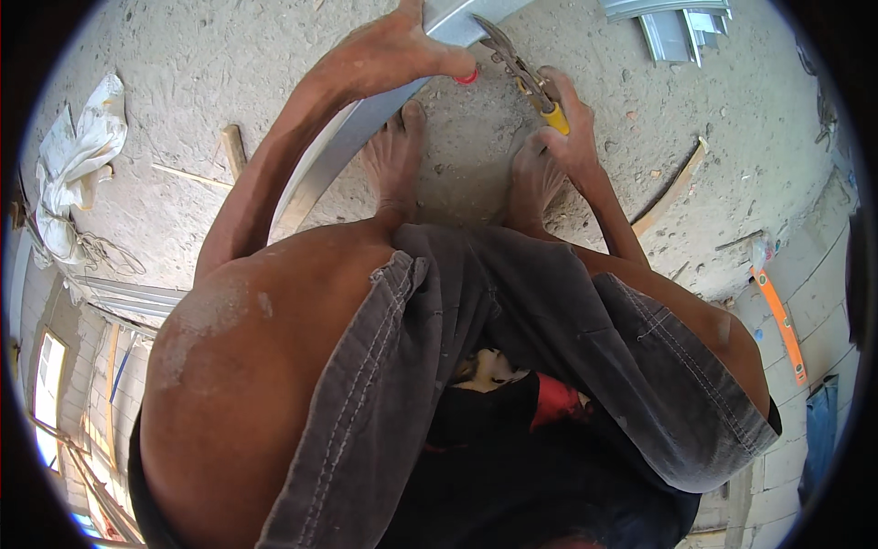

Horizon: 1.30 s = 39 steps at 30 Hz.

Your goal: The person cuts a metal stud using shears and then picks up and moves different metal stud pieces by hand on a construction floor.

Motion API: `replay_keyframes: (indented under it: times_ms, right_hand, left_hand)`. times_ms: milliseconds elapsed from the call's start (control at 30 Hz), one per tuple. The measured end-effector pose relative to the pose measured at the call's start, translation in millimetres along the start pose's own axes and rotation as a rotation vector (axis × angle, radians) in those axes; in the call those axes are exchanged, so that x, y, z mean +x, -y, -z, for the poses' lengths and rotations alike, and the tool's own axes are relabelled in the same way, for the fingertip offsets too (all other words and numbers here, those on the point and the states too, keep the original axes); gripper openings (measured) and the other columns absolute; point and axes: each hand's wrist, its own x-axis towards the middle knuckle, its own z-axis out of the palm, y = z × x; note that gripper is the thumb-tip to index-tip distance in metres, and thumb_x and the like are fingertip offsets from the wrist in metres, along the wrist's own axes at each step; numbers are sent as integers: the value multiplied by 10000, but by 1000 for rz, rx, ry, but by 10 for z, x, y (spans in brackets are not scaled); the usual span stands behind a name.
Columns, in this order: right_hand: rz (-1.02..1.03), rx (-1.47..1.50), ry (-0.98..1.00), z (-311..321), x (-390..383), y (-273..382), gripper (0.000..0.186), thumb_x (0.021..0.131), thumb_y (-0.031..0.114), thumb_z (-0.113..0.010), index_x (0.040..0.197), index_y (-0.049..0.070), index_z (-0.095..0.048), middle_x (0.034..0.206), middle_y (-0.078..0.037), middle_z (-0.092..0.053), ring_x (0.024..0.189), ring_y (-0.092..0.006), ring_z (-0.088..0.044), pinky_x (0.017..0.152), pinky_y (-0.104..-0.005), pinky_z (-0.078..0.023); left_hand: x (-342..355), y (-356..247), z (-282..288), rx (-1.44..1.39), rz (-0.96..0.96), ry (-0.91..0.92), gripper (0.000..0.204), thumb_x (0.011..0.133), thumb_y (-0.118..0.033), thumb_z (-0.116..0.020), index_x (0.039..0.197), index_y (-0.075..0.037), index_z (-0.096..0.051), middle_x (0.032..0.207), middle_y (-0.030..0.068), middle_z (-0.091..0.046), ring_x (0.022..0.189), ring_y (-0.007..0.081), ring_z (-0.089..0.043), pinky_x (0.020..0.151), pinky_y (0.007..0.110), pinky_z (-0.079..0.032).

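A long silvery metal profile (448, 27) runs from the top of the picture down past my left leg. My left hand (416, 48) grips it near the top, with the thumb across it and some fingers cut off or hidden. Beside that thumb shows something small and red (468, 78), too little to name. In my right hand (569, 123) is a pair of tin snips (526, 69) with yellow grips. Their blades point up and left, and the tip lies at the right edge of the profile. Whether the blades bite into the metal I cannot tell.
My bare feet (393, 160) stand on dusty ground. Cut metal pieces (672, 27) lie at the far right, a white sack (78, 165) at the left. Wood strips (672, 188) lie about. An orange spirit level (780, 325) is by the block wall at right.
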Motion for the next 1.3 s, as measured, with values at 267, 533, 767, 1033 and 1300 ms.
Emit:
replay_keyframes:
  times_ms: [267, 533, 767, 1033, 1300]
  right_hand:
    - [102, -198, -63, -112, -52, -77, 661, 625, 57, -600, 1273, 50, -472, 1120, -236, -594, 1020, -423, -566, 946, -447, -418]
    - [37, -132, -96, -131, -164, 109, 645, 652, 71, -596, 1284, 42, -469, 1190, -231, -565, 1081, -420, -547, 930, -433, -442]
    - [171, -277, -118, -87, -116, 274, 565, 694, 55, -553, 1255, 35, -494, 1234, -174, -528, 1036, -401, -560, 887, -422, -469]
    - [-5, -236, -76, -97, -167, 285, 493, 669, 56, -542, 1162, 39, -545, 1054, -140, -524, 879, -355, -565, 771, -408, -480]
    - [271, -197, -243, -137, -32, 107, 602, 613, 108, -571, 1210, 63, -506, 1190, -184, -506, 1069, -395, -534, 914, -405, -447]
  left_hand:
    - [6, 16, -32, 11, 38, 79, 1136, 663, -579, -744, 1329, 211, -272, 1246, 416, -461, 1213, 453, -481, 1019, 421, -403]
    - [-15, 31, -70, 67, -38, -43, 987, 612, -546, -700, 1250, 154, -426, 1111, 362, -570, 1046, 437, -588, 894, 456, -473]
    - [-25, -37, 1, 267, -5, -38, 1005, 639, -624, -728, 1173, 180, -451, 1043, 352, -598, 1010, 435, -599, 880, 451, -469]
    - [-76, -105, -34, 194, 26, 1, 880, 680, -571, -710, 1122, 159, -496, 988, 352, -608, 982, 443, -602, 859, 456, -473]
    - [-152, -227, 24, 179, -5, 38, 808, 692, -540, -708, 1073, 148, -525, 947, 339, -612, 962, 425, -609, 818, 456, -488]
